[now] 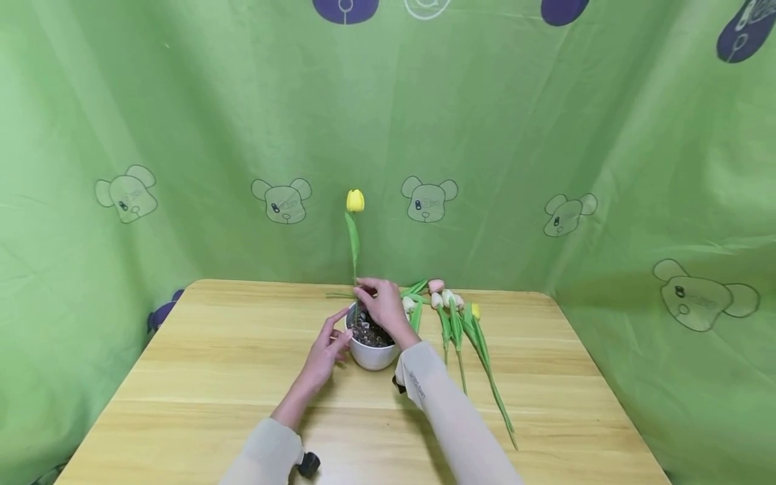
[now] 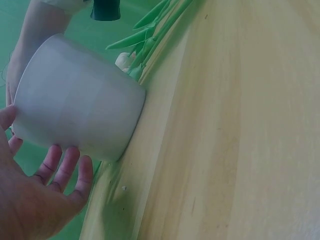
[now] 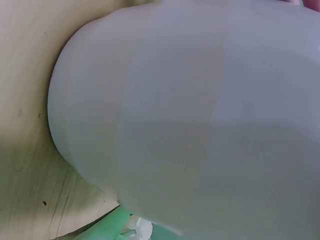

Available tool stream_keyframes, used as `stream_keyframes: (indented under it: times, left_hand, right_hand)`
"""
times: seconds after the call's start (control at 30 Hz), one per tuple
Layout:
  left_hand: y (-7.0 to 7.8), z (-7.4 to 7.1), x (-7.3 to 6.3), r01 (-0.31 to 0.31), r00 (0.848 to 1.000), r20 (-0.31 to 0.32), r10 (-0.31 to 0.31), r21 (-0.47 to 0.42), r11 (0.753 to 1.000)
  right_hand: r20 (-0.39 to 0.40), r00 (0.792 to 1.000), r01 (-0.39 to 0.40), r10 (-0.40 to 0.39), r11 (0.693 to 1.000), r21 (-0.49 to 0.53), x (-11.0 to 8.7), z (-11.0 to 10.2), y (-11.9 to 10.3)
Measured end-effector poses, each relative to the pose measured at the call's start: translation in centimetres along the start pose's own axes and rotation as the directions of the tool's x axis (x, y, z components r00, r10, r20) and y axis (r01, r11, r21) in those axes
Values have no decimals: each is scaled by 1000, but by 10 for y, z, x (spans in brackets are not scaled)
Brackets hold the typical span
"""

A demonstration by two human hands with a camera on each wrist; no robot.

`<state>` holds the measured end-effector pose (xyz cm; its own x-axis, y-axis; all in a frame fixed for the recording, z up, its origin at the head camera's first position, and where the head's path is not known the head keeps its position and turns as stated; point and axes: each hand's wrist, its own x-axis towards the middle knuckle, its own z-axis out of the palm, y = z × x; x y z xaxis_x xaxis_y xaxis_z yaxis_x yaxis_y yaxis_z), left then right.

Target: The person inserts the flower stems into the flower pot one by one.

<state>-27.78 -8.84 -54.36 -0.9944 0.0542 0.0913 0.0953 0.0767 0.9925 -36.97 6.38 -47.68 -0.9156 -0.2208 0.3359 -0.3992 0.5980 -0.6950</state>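
A yellow tulip (image 1: 355, 201) stands upright, its stem going down into a white flower pot (image 1: 372, 357) filled with dark soil and pale pebbles (image 1: 367, 331). My right hand (image 1: 383, 306) reaches over the pot and pinches the low part of that stem between thumb and fingers. At the pot's left side is my left hand (image 1: 323, 350), fingers spread, with thumb and index finger at the rim. In the left wrist view its fingertips (image 2: 70, 152) rest against the smooth pot wall (image 2: 80, 95). The pot wall (image 3: 175, 115) fills most of the right wrist view.
Right of the pot, several more tulips lie on the wooden table (image 1: 230, 364): white ones (image 1: 448, 297), a pink one (image 1: 436, 285) and another yellow one (image 1: 475, 310), with long stems toward the front. A green stem (image 1: 339, 294) lies behind the pot. Green curtain (image 1: 485, 135) encloses the table.
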Motion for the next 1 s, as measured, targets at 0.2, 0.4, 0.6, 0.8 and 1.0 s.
stream_keyframes:
  times: [0.2, 0.4, 0.6, 0.8, 1.0]
  left_hand:
    - [-1, 1, 1, 2, 1000, 1, -2, -5, 1000]
    - [12, 2, -3, 27, 1000, -5, -27, -30, 999]
    - [11, 2, -1, 43, 999, 14, -43, -42, 998]
    - [0, 1, 3, 24, 1000, 3, -24, -32, 999]
    - [-2, -1, 2, 7, 1000, -1, -7, -18, 1000]
  right_hand:
    - [-23, 999, -35, 35, 999, 18, -2, -5, -3]
    - [-53, 996, -61, 65, 996, 68, -1, -7, -1]
    - [-77, 993, -90, 95, 993, 74, -1, -10, -1]
    - [-83, 991, -101, 109, 990, 98, -2, -13, -1]
    - [-72, 992, -98, 105, 990, 98, -3, -14, -1]
